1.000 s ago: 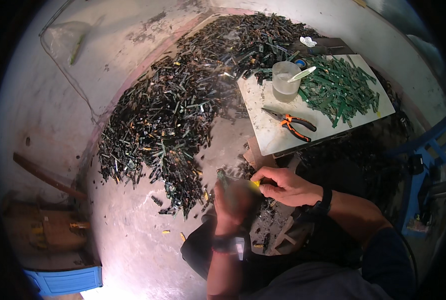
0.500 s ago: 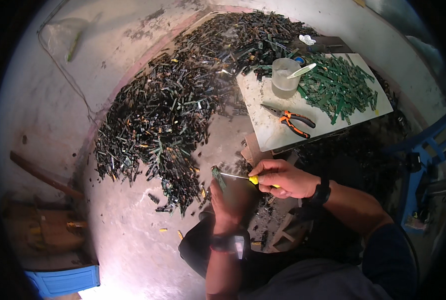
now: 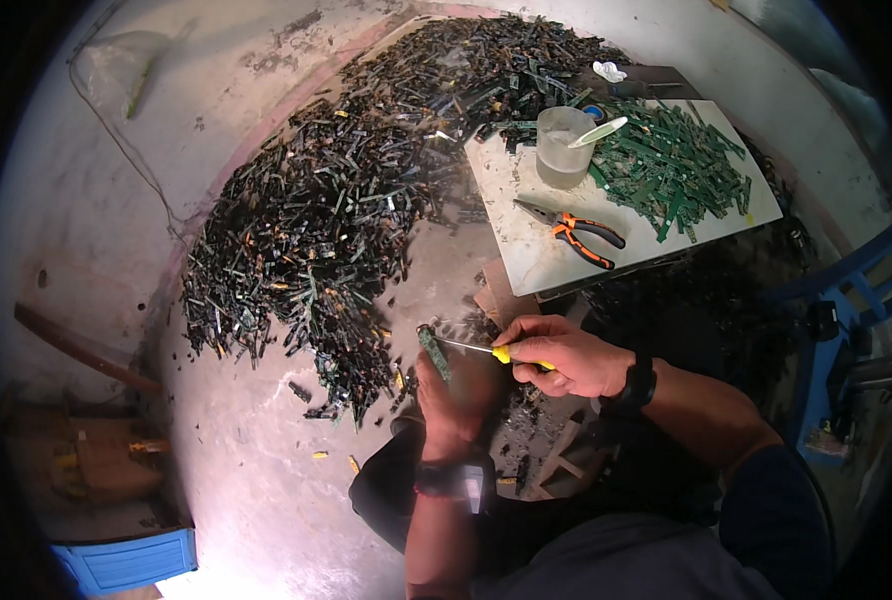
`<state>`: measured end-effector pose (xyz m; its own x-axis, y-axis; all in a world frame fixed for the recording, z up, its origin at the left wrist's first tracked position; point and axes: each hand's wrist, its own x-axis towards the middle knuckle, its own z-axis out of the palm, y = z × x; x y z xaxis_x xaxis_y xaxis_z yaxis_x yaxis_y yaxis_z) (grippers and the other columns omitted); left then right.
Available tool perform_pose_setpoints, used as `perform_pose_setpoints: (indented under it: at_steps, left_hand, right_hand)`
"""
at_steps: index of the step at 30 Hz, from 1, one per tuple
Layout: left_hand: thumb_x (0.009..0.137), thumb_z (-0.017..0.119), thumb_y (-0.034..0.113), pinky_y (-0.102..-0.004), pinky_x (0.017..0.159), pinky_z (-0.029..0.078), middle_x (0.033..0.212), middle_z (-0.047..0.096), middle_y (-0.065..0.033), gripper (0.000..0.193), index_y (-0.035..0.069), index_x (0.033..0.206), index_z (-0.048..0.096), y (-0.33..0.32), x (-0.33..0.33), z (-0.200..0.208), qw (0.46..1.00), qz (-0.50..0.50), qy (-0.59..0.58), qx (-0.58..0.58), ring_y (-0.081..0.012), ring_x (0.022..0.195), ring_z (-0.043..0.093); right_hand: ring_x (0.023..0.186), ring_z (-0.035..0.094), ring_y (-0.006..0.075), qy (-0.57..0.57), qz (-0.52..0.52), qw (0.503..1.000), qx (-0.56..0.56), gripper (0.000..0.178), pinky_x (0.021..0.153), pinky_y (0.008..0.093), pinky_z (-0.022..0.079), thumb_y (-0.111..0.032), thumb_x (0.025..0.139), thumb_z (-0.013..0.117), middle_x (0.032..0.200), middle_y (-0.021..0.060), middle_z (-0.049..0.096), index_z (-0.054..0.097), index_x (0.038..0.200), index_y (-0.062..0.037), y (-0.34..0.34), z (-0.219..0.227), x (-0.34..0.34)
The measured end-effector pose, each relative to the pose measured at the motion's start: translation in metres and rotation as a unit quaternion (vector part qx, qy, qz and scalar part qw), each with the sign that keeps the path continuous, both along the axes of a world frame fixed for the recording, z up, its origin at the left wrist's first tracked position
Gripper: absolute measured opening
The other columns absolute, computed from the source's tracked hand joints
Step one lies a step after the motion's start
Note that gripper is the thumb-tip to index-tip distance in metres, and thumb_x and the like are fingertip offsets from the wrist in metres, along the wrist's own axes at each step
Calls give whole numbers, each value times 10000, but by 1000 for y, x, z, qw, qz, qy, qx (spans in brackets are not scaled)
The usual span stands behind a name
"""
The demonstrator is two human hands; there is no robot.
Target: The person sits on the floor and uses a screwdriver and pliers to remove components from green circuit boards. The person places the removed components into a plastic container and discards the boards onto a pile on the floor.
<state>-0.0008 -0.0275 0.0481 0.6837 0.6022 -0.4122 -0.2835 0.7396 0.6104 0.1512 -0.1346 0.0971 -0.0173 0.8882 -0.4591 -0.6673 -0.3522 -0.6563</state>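
Between the fingers of my left hand (image 3: 450,412) is a narrow green circuit board strip (image 3: 434,354), slanting upward with its dark end at the top. My right hand (image 3: 576,362) is wrapped round the yellow handle of a screwdriver (image 3: 503,354). Its thin metal shaft points left and its tip meets the strip near the upper end; whether it presses under a part there is too small to see. Both hands are low over the floor, in front of a white board (image 3: 506,226). Part of my left hand is blurred and shadowed.
A large heap of dark board strips (image 3: 306,220) spreads across the floor to the left and back. The white board carries orange-and-black pliers (image 3: 588,240), a clear cup (image 3: 563,160) and a pile of green strips (image 3: 678,165). A blue chair (image 3: 834,350) stands at right.
The whole view has shifted slightly. The strip shows a little more of its face, while the screwdriver tip stays against its upper end and both grips are the same.
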Motion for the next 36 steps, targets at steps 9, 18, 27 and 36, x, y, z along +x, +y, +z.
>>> perform_pose_setpoints:
  at_steps: [9,18,27,36]
  left_hand:
    - [926,428,560,-282,459,261,542,273,34,465,146,714,415,1,-4,-23,989,-40,48,134,-122,451,291]
    - [925,441,502,-312,712,396,833,484,-34,423,81,937,486,-3,-9,-25,994,-50,-92,-40,-161,757,466]
    - [904,496,254,-401,925,398,1020,578,-69,292,75,1135,503,5,-28,-69,986,-116,-119,-9,-221,970,565]
    - [925,447,352,-386,916,417,924,598,-91,322,68,1068,503,3,-27,-69,993,-97,-19,61,-249,879,590]
  right_hand:
    - [560,565,307,-672,1,710,210,98,494,364,415,-67,858,542,605,124,542,555,956,-67,0,-10,1]
    - [522,417,63,-88,9,996,14,153,454,203,330,-177,945,538,675,15,520,566,998,-37,-5,-7,5]
    - [600,584,301,-750,13,616,242,147,536,389,455,-63,812,565,635,96,551,595,950,-107,-1,1,5]
    - [496,413,49,-225,64,969,79,179,436,194,328,-137,926,565,708,39,545,597,1053,-15,-6,-8,34]
